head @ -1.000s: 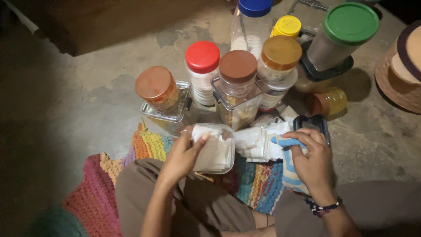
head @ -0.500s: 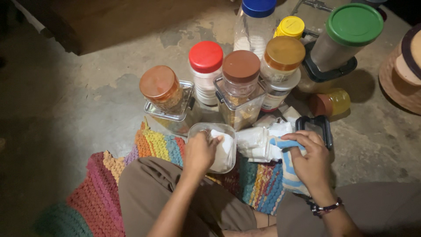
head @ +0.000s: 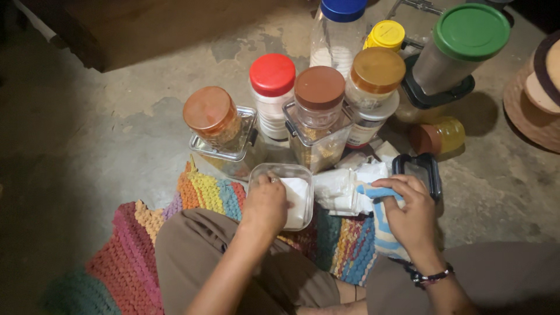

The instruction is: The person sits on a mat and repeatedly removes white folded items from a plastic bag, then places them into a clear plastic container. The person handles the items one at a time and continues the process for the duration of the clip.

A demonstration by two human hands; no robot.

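Head view | left hand [head: 265, 204] pressing white cloth [head: 297, 201] | right hand [head: 411, 216] pinching striped cloth [head: 382, 224]

Left hand [head: 265, 204] presses down on folded white packets [head: 296, 201] inside a clear square container [head: 280, 172], sitting on a multicolour crochet mat [head: 201, 189]. Right hand [head: 411, 219] grips a blue-striped cloth [head: 382, 224] w/ white wrapped bundle [head: 341, 189] just beside it. Black-rimmed lid [head: 420, 169] lies near rt hand. Jars behind on concrete floor [head: 116, 134]: red-lid jar [head: 272, 93], brown-lid jar [head: 318, 111], green-lid tub [head: 461, 46].
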